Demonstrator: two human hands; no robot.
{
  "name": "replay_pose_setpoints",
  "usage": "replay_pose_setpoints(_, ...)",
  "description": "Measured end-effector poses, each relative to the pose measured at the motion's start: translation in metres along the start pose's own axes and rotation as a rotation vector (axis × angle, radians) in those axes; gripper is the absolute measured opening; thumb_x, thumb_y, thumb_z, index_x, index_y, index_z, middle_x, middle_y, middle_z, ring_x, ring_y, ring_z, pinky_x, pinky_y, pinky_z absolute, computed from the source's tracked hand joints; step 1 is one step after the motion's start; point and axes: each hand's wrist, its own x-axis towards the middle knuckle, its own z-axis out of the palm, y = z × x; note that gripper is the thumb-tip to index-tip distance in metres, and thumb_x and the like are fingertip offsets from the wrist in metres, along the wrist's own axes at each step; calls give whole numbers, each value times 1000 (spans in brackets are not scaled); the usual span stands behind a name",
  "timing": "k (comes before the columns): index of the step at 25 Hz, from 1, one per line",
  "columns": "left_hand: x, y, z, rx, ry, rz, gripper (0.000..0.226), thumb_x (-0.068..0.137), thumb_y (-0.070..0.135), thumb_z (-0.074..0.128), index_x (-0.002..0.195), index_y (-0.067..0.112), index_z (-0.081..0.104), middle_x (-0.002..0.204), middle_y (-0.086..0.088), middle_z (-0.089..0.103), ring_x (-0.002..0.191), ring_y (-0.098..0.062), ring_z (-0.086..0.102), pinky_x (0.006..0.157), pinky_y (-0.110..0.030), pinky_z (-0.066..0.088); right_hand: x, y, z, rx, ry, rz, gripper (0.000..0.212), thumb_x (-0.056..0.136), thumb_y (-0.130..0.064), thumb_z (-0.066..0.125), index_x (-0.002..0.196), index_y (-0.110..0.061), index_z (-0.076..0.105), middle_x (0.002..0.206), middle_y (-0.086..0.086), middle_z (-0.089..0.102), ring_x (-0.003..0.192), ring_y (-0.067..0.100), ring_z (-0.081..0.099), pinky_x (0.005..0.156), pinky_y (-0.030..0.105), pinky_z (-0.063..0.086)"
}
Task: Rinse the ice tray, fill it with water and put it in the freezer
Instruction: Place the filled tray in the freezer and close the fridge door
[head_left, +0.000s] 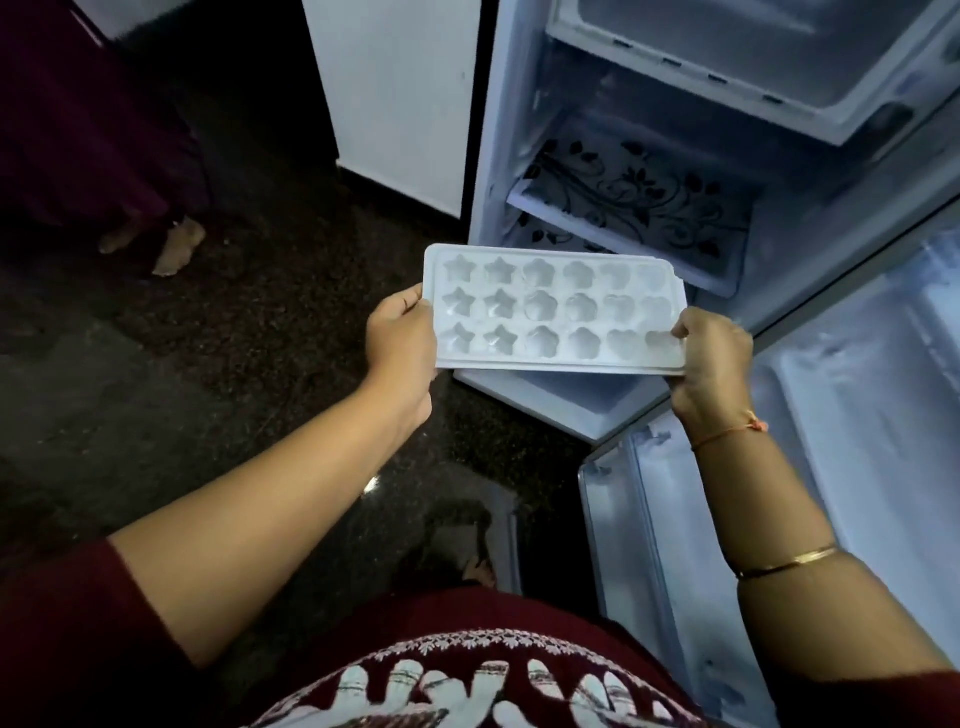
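A white ice tray (553, 309) with star, flower and heart shaped cells is held level in front of the open fridge. My left hand (402, 345) grips its left short edge, fingers curled over the rim. My right hand (714, 364) pinches its right near corner, thumb on top. The open freezer compartment (753, 57) lies at the top right, above the tray. Whether the cells hold water I cannot tell.
The fridge's glass shelf with a black floral print (639, 202) sits behind the tray. The open fridge door (831, 467) stands at the right. A white cabinet (400, 104) is at the left. Another person's bare feet (166, 244) stand on the dark floor.
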Motion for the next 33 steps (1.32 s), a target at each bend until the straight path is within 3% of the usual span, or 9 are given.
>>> replay_pose_setpoints(6,22,17,57,-43,-86,38,25,93,9,47,82,24,64,84,2,69,74,-13,67,64,-28,59,50,-26,-9,51,75,-9,25,70,3,46,56,-14,36,61,2,31,60,16,31,61,34,28)
replay_pose_setpoints(9,38,31,77,-31,-119,56,29,93,8,46,77,24,65,85,0,70,79,-17,67,76,-37,57,69,-33,-8,119,101,-16,29,72,7,43,55,-15,35,61,2,29,56,16,30,56,29,26)
replay_pose_setpoints(16,107,76,137,59,-248,121,33,94,6,37,104,16,68,105,-3,70,100,-23,65,96,-47,50,117,-78,13,195,217,-100,32,74,6,48,54,-17,37,60,2,30,57,14,31,56,31,26)
replay_pose_setpoints(19,129,99,156,71,-327,137,36,95,7,35,118,15,62,109,-4,69,101,-23,66,91,-44,54,135,-93,25,257,259,-124,31,75,7,49,55,-15,39,62,3,35,58,14,37,55,29,31)
replay_pose_setpoints(23,163,126,186,122,-403,205,37,93,5,35,107,20,66,102,0,72,100,-28,67,91,-47,54,158,-118,40,330,308,-122,24,73,8,48,59,-11,45,66,7,43,66,23,46,59,32,39)
replay_pose_setpoints(27,190,138,219,146,-393,252,28,92,10,40,99,14,67,103,-3,72,99,-25,67,92,-45,54,188,-134,48,353,293,-108,19,72,8,47,63,-8,51,68,7,49,72,26,52,62,32,43)
replay_pose_setpoints(30,211,146,244,134,-370,286,25,91,10,42,100,11,65,99,-2,70,95,-23,65,78,-33,55,216,-142,54,345,261,-110,12,65,3,52,66,-9,55,72,7,52,78,27,54,70,36,44)
replay_pose_setpoints(31,215,147,250,144,-370,295,26,90,7,41,95,11,66,95,-3,68,90,-22,63,69,-26,50,223,-144,55,335,250,-110,12,62,1,54,67,-10,55,73,6,52,79,26,55,71,37,44)
replay_pose_setpoints(33,223,149,264,161,-376,318,28,87,3,39,78,17,62,88,-8,66,83,-24,60,66,-29,46,237,-150,57,323,231,-117,14,63,1,54,68,-12,56,72,5,53,76,25,55,68,37,44)
